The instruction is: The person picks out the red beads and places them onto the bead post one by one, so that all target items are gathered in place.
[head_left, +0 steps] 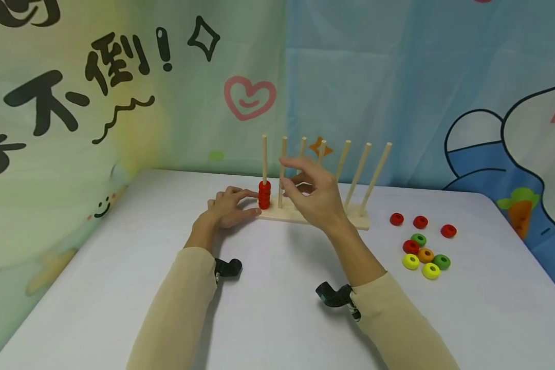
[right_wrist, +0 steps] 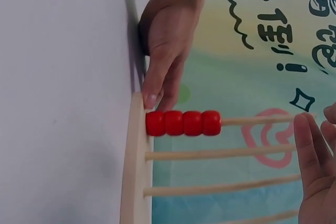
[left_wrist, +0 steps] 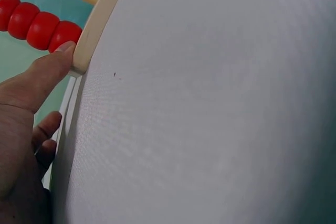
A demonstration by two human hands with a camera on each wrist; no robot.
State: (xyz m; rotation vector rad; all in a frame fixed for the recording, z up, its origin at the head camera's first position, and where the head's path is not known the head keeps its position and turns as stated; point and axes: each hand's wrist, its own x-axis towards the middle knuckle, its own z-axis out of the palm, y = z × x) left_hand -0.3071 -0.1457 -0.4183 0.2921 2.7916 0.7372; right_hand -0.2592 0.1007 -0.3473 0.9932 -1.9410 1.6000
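Observation:
A wooden peg stand (head_left: 300,219) with several upright pegs stands at the back of the white table. Several red beads (head_left: 264,195) are stacked on its leftmost peg. My left hand (head_left: 228,208) holds the left end of the base, its thumb (left_wrist: 55,64) at the front corner beside the lowest bead and a finger reaching behind. My right hand (head_left: 316,195) is raised in front of the pegs, thumb and index finger apart near the upper part of the left pegs. In the right wrist view its fingers (right_wrist: 310,140) are by the leftmost peg's tip, with no bead visible between them.
Loose red beads (head_left: 420,222), green beads (head_left: 441,261), yellow beads (head_left: 431,271) and an orange bead (head_left: 426,255) lie right of the stand. A printed cloth (head_left: 361,77) hangs behind the table. Small black devices (head_left: 335,295) are strapped at both wrists.

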